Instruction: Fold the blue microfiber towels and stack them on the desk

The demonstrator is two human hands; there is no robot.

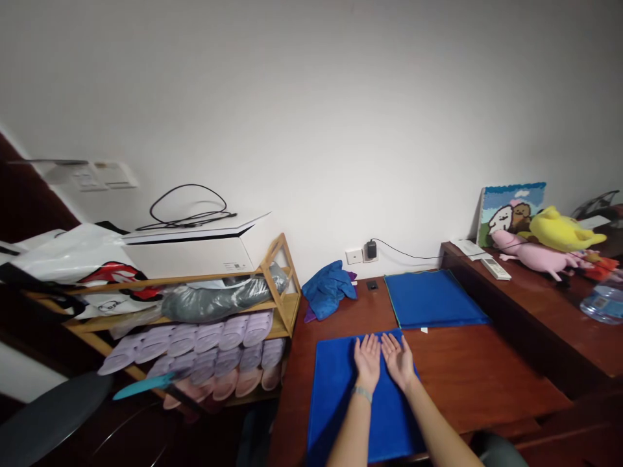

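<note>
My left hand [367, 360] is palm up with its fingers stretched out, and a band [362, 393] circles that wrist. Beside it, my right hand [398, 362] also turns its palm upward, fingers extended. Nothing lies in either palm. Both are over a flat blue cloth [335, 395] spread on the brown wooden desk [467, 370]. Farther back on the desk lies a second blue cloth [433, 298], folded flat with a green edge. A crumpled blue and purple cloth [327, 290] sits at the back left of the desk.
Left stands a wooden rack [285, 305] with several pairs of slippers [209, 337] and a white box [195, 253] on top. A charger [372, 250] is plugged into the wall. The raised right ledge holds a remote [496, 268], plush toys [555, 230] and a water bottle [602, 301].
</note>
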